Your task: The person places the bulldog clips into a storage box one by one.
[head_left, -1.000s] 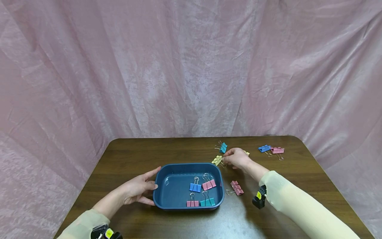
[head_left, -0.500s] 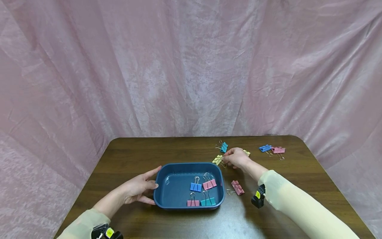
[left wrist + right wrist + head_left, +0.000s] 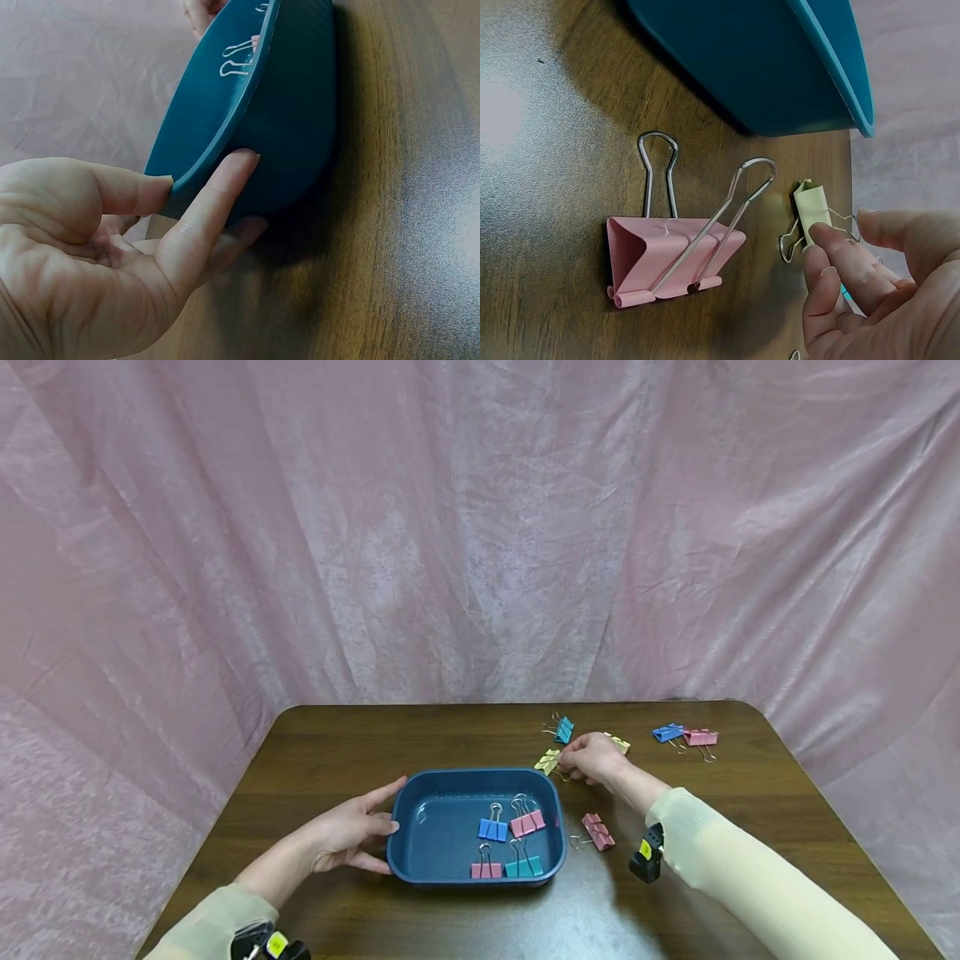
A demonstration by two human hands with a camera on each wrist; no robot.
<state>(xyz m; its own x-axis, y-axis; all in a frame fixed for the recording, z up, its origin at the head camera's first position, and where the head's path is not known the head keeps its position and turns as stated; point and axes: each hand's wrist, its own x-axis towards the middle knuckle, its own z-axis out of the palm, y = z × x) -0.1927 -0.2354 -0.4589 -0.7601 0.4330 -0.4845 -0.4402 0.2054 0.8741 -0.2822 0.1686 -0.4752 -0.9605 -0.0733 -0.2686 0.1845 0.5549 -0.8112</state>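
Yellow clip [image 3: 547, 762] on tbl. [image 3: 360, 735], right of ctr. in head view; R hand [image 3: 596, 758] at clip, L hand [image 3: 343, 837] grasping blue tray [image 3: 435, 847].
Clip body: long axis rises lower left to upper right, head view; wire handles splay apart, R-wrist view. R hand: fingers bent, one tip on body, thumb at handle; firm pinch cannot be told. R forearm [image 3: 757, 868] enters from lower right. L hand: thumb at rim, fingers spread along outer wall, lower ctr.; forearm [image 3: 210, 927] from lower left. Tray: long axis L–R; holds blue clip [image 3: 492, 831], teal clip [image 3: 524, 867], 2 pink clips [image 3: 528, 822] at its right half. Loose pink clip [image 3: 597, 832] just right of tray; loose teal clip [image 3: 564, 729] above R hand.
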